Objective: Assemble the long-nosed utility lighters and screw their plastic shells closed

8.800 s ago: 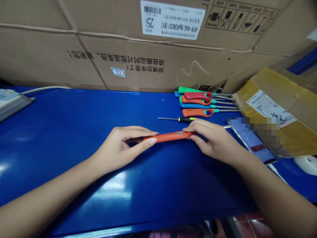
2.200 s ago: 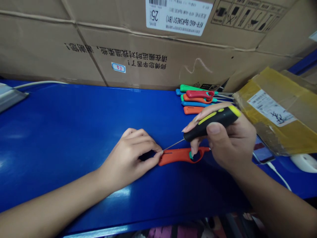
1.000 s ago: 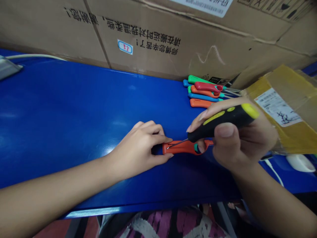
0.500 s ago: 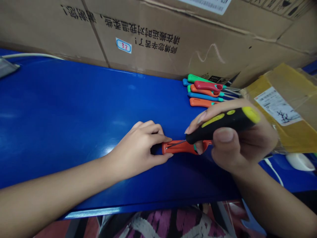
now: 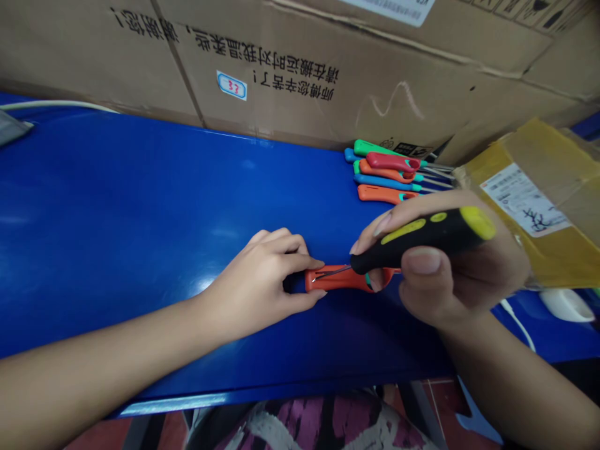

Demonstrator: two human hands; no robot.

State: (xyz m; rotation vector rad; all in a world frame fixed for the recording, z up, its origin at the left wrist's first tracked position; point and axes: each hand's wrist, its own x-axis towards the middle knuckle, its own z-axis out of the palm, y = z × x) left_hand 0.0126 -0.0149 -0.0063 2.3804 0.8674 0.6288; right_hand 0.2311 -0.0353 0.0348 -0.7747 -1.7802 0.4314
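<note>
An orange long-necked lighter [image 5: 344,279] with a green trigger lies on the blue table. My left hand [image 5: 274,275] pinches its butt end between thumb and fingers, pressing it to the tabletop. In my right hand [image 5: 445,275] is a screwdriver [image 5: 417,240] with a black and yellow handle, held at a slant. Its thin metal shaft runs over the lighter's handle, and the tip touches the slot near the left end. My right fingers partly hide the lighter's front part and neck.
Several similar lighters [image 5: 387,178] in green, red, orange and blue are piled at the back. Behind them stands a large cardboard box [image 5: 281,119]. A taped carton [image 5: 562,244], a white cable [image 5: 520,325] and a white rounded object [image 5: 567,306] are at right. The table's front edge [image 5: 225,398] is near my body.
Both hands, the lighter and the screwdriver keep nearly the same pose. The whole view has shifted very slightly.
</note>
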